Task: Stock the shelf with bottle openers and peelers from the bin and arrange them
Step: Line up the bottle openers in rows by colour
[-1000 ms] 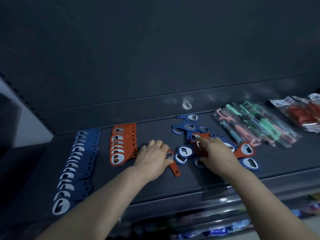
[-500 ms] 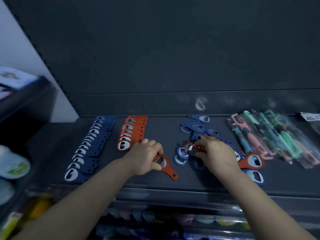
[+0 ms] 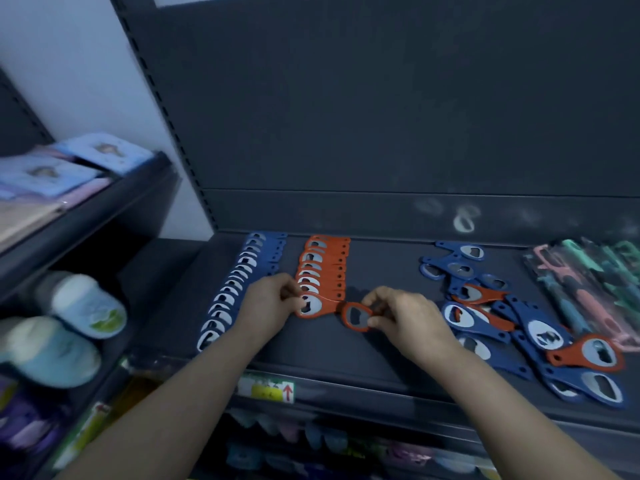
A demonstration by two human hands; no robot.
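Observation:
On the dark shelf point(image 3: 346, 362) lie two overlapping rows of bottle openers: a blue row point(image 3: 239, 289) on the left and an orange row point(image 3: 323, 268) beside it. My left hand point(image 3: 270, 306) pinches an orange opener point(image 3: 313, 308) at the front end of the orange row. My right hand point(image 3: 405, 317) holds another orange opener point(image 3: 356, 317) just right of that row, its ring end facing left. A loose heap of blue and orange openers point(image 3: 512, 320) lies to the right. Bagged peelers point(image 3: 588, 282) in pink, teal and green lie at the far right.
A price label point(image 3: 266, 389) sits on the shelf's front lip. To the left, a neighbouring shelf unit holds rounded pale slippers point(image 3: 86, 306) and flat blue packets point(image 3: 69, 168) above. Coloured goods fill the shelf below. The back panel rises behind the rows.
Both hands moved left from the loose heap to the orange row. My left hand brought its orange opener to the row's front end; my right hand carried a second orange opener there. The view swung left.

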